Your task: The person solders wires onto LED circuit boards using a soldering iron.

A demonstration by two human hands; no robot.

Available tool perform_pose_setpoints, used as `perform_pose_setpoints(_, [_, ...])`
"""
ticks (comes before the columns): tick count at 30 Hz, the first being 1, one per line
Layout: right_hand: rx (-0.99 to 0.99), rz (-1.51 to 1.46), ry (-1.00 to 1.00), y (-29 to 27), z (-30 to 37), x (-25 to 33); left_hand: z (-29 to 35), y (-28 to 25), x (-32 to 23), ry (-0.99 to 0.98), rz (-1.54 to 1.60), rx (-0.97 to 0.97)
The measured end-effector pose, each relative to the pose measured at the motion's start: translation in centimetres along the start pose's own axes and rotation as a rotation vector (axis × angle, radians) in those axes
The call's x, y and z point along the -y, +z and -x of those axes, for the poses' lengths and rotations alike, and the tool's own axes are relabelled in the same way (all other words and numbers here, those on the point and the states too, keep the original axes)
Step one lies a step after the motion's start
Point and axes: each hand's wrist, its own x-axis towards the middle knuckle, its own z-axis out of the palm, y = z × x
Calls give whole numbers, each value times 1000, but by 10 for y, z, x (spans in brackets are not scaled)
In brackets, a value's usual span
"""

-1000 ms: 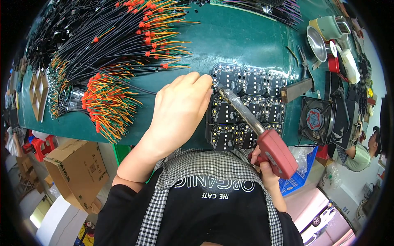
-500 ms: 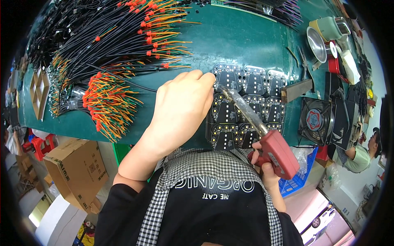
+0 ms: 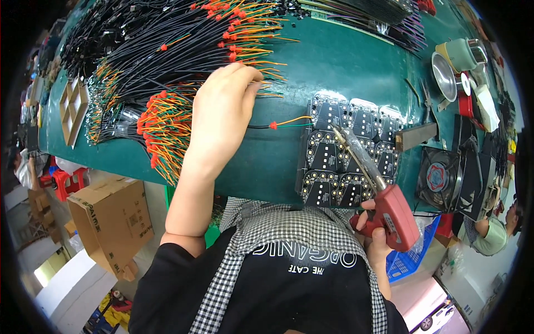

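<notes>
My right hand (image 3: 377,238) grips a red soldering gun (image 3: 396,217). Its long metal barrel slants up over a panel of black circuit boards (image 3: 324,153) dotted with small yellowish-white LEDs. A black cable (image 3: 258,127) with a red collar lies left of the panel; its orange and green wires reach the panel's upper left edge. My left hand (image 3: 222,114) is over the near side of a big bundle of black cables (image 3: 167,58) with orange and green ends. Its fingers are bent together by the wire ends, and what they pinch is hidden.
A second cable bunch (image 3: 167,125) lies left of my forearm. On the right are a metal bar (image 3: 416,137), a fan (image 3: 439,171), a steel bowl (image 3: 444,77) and a green mug (image 3: 455,54). A carton (image 3: 114,222) stands below left, and a co-worker (image 3: 489,234) is at far right.
My left hand has moved from the panel's upper left edge, leftward and away from me, to the cable bundle. The cable with the red collar is now uncovered. The whole view has shifted slightly.
</notes>
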Motion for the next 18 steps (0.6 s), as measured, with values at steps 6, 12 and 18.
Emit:
perform_pose_setpoints(6, [-9,-43,4,6,-3,5,9,8,-22,-94,344,350])
perform_pose_setpoints(12, [-29,88,-43,17,-13,9,16,19,-34,-113,355,269])
perform_pose_setpoints(18, [-13,95,-47,17,-13,6,19,21,-38,-133,303,248])
